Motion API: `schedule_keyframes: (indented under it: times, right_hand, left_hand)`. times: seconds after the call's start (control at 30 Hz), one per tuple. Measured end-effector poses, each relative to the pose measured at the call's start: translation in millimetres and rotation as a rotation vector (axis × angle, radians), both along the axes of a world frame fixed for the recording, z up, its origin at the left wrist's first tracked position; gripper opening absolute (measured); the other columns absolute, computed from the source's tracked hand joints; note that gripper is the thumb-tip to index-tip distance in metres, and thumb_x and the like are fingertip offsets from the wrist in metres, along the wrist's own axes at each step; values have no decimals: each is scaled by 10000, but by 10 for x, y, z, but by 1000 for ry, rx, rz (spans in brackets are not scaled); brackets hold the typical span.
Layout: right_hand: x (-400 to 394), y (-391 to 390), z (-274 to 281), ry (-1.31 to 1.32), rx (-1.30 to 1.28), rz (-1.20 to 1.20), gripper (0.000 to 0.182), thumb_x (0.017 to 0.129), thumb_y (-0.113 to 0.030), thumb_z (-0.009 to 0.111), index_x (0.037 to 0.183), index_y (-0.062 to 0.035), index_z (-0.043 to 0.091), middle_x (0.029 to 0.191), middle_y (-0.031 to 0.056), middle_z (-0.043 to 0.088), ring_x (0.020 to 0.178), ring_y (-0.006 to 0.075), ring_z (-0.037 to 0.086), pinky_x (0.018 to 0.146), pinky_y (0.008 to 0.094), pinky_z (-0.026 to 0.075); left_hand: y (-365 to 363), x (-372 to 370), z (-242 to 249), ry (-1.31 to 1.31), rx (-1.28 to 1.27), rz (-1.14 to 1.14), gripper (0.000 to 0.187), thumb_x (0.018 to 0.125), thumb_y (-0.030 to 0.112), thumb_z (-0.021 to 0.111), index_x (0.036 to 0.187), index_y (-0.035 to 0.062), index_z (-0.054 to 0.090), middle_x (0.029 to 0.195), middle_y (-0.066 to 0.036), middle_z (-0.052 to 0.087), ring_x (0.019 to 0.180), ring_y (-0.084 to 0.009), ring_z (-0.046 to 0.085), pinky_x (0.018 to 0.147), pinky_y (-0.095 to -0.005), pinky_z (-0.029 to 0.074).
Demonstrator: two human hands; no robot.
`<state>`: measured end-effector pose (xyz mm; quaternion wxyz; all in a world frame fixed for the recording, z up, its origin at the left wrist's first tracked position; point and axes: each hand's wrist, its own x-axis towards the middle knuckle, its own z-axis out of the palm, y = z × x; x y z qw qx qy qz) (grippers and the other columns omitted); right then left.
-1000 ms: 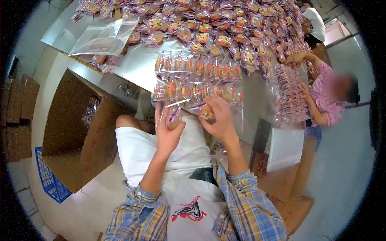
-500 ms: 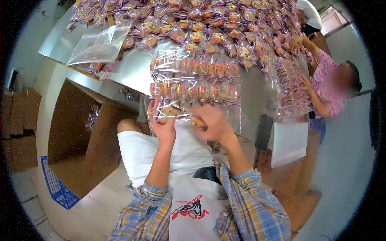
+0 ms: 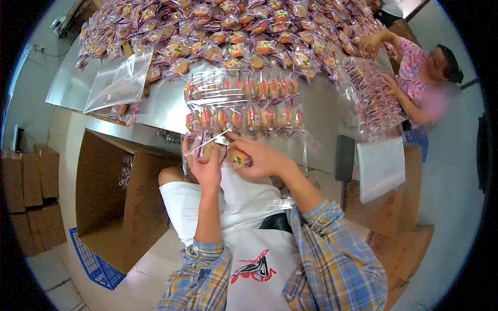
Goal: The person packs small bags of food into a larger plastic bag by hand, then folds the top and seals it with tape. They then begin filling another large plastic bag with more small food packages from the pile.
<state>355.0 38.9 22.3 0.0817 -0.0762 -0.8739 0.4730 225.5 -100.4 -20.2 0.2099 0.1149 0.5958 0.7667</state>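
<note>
On the table edge before me lies a large clear plastic bag [image 3: 283, 141] holding two rows of individually wrapped cakes [image 3: 267, 116]. My left hand [image 3: 206, 173] is at the bag's near end, its fingers closed around a wrapped cake [image 3: 207, 152] under the clear film. Between the fingers and thumb of my right hand [image 3: 264, 159] is another wrapped cake [image 3: 239, 157], its round yellow face showing. The two hands are close together, just below the nearer row. Film glare partly hides the fingertips.
A heap of wrapped cakes [image 3: 236, 37] covers the back of the table [image 3: 321, 111]. An empty clear bag [image 3: 118, 83] lies left. An open carton [image 3: 104, 192] stands beside my knee. At right, a co-worker [image 3: 415, 78] handles a filled bag [image 3: 374, 98], above a stack of flat bags [image 3: 381, 168].
My right hand has come left, closer to my left hand, and its wrapped cake now shows its face more fully. The whole view has shifted slightly.
</note>
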Motion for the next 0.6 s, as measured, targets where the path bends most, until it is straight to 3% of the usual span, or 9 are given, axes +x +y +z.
schedule_keyframes:
  times: [0.1, 0.2, 0.23, 0.33, 0.37, 0.47, 0.53, 0.6]
  right_hand:
    - [-46, -46, -57, -57, 8, -120, 575, 821, -247, 744, 1324, -39, 559, 1375, 225, 575, 1179, 377, 617, 974, 412, 506]
    - [-69, -45, -67, -47, -11, -175, 590, 828, -244, 763, 1338, -38, 551, 1254, 211, 632, 1085, 340, 659, 918, 387, 529]
    - [-50, -22, -67, -25, -44, -170, 600, 822, -237, 772, 1342, -37, 548, 1218, 201, 643, 1066, 317, 664, 908, 379, 531]
    - [29, 112, -223, -10, -123, -124, 627, 805, -216, 801, 1348, -34, 546, 1154, 155, 661, 1032, 229, 656, 908, 347, 517]
    - [79, 100, -197, 74, -148, -136, 644, 790, -209, 815, 1348, -32, 545, 1114, 119, 669, 1012, 199, 639, 927, 334, 502]
    - [155, 118, -361, 72, -202, -154, 662, 753, -229, 852, 1308, -9, 565, 1170, 120, 648, 1078, 191, 615, 933, 337, 495]
    - [143, 122, -387, 137, -172, -155, 654, 738, -236, 862, 1281, -5, 579, 1179, 127, 640, 1087, 206, 613, 936, 342, 491]
    - [139, 125, -428, 194, -120, -178, 645, 728, -242, 868, 1257, -3, 587, 1175, 134, 637, 1085, 227, 613, 942, 349, 484]
  left_hand:
    - [34, 33, 79, 112, 12, -3, 580, 819, 36, 767, 1365, -9, 577, 1553, -190, 342, 1367, -272, 454, 1072, -358, 435]
    - [46, -37, 91, 449, -245, 54, 537, 821, 31, 759, 1330, -12, 592, 1517, -194, 381, 1309, -280, 494, 1058, -380, 450]
    - [4, 3, 134, 508, -272, 79, 468, 817, 49, 759, 1255, -25, 612, 1473, -192, 411, 1257, -273, 518, 1031, -386, 460]
    - [-58, 60, 14, 525, -376, 86, 418, 810, 81, 765, 1188, -22, 617, 1424, -189, 448, 1184, -281, 563, 983, -378, 479]
    - [-49, 71, 18, 358, -185, -48, 422, 793, 93, 774, 1162, -18, 604, 1368, -195, 496, 1108, -294, 606, 944, -378, 491]
    - [-14, -132, -77, 712, -283, -207, 474, 762, 68, 782, 1190, -9, 593, 1292, -205, 546, 1056, -326, 632, 927, -405, 498]
    - [34, -238, -242, 579, -258, -229, 506, 742, 59, 786, 1211, 3, 602, 1248, -202, 580, 1112, -336, 617, 970, -409, 484]
    - [65, -262, -120, 788, -346, -171, 488, 758, 69, 775, 1217, 12, 618, 1219, -166, 613, 1124, -304, 617, 1001, -381, 473]
